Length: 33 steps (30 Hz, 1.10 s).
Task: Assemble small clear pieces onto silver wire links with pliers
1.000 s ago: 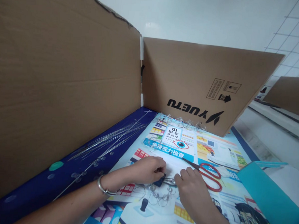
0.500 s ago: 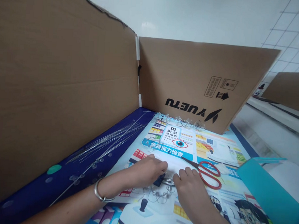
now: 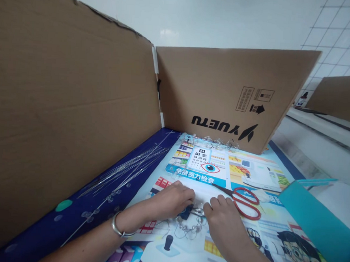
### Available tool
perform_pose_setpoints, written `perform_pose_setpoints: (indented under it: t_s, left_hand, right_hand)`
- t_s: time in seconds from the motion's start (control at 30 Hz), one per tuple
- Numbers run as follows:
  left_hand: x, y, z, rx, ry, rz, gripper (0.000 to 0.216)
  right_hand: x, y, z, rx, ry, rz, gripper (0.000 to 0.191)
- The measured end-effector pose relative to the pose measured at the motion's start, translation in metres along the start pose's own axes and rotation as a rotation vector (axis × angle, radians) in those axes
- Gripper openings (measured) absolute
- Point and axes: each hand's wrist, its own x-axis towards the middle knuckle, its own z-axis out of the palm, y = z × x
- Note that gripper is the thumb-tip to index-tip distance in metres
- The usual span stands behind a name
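Note:
My left hand [image 3: 173, 199], with a silver bangle at the wrist, is closed with its fingers curled down over the printed sheet. My right hand [image 3: 224, 218] faces it, also closed, its fingertips bent under. What either one pinches is hidden. Between them lie a small shiny metal piece [image 3: 198, 212] and a dark blue piece [image 3: 186, 212], partly under my left fingers; their kind is unclear. Just below, clear round beads [image 3: 190, 228] sit along a loop of thin wire. Red-handled scissors [image 3: 244, 202] lie right of my right hand, blades toward the left.
Cardboard panels [image 3: 106, 83] wall the left and back. Thin straight wires [image 3: 125, 167] and loose clear beads [image 3: 110, 198] lie on the blue cloth at left, near a green disc [image 3: 64, 205]. More beaded pieces [image 3: 218, 142] line the back. A teal folder [image 3: 312, 218] stands at right.
The view has shifted slightly. Both hands stay closed in nearly the same place, and a little more of the beaded wire loop shows below them.

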Motion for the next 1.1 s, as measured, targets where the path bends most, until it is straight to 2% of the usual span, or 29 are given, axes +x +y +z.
perform_pose_setpoints:
  t_s: [0.23, 0.4, 0.7, 0.93, 1.1]
  left_hand:
    - [-0.001, -0.003, -0.003, -0.123, 0.017, -0.004, 0.008]
    - [-0.002, -0.003, -0.007, -0.134, -0.027, 0.007, 0.008]
    - [-0.003, 0.002, -0.017, -0.121, -0.097, 0.019, 0.008]
    - [-0.003, 0.001, -0.011, -0.045, -0.101, -0.036, 0.009]
    - [-0.002, 0.000, -0.007, 0.033, -0.079, -0.013, 0.010]
  right_hand:
    - [0.001, -0.001, 0.001, -0.010, -0.021, 0.003, 0.015]
    - [0.001, -0.001, 0.000, -0.015, -0.019, 0.008, 0.015]
    - [0.002, 0.001, -0.003, -0.023, 0.012, -0.011, 0.015]
    - [0.003, 0.001, -0.002, -0.054, 0.054, -0.026, 0.014]
    - [0.004, 0.000, -0.001, -0.103, 0.082, -0.028, 0.012]
